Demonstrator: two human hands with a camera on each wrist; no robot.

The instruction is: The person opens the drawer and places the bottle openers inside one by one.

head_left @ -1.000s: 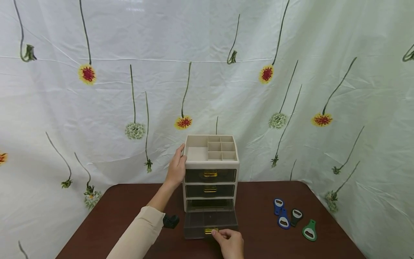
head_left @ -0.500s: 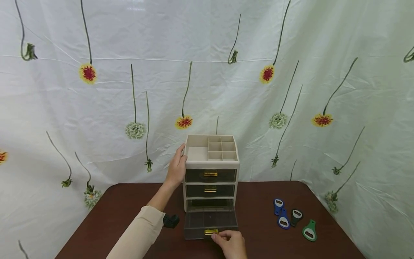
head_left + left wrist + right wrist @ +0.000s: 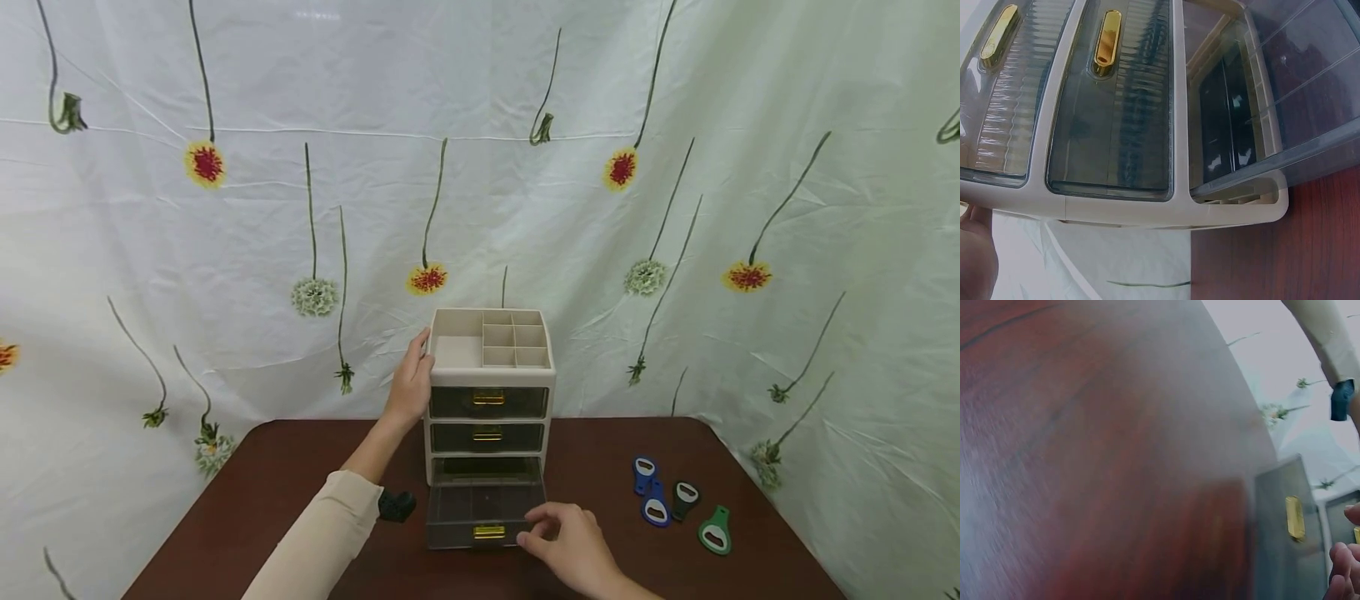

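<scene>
Head view: left hand (image 3: 410,387) rests extended fingers against the cabinet (image 3: 491,379); right hand (image 3: 572,542) has fingers apart, the lowest handle (image 3: 489,532) left of them.

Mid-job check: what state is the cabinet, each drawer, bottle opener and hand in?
Cabinet: upright
Top drawer: closed
Middle drawer: closed
Bottom drawer: pulled out
Green bottle opener: lying loose
Black bottle opener: lying loose
Two blue bottle openers: lying close together
Left hand: against cabinet's side
Right hand: holding nothing
</scene>
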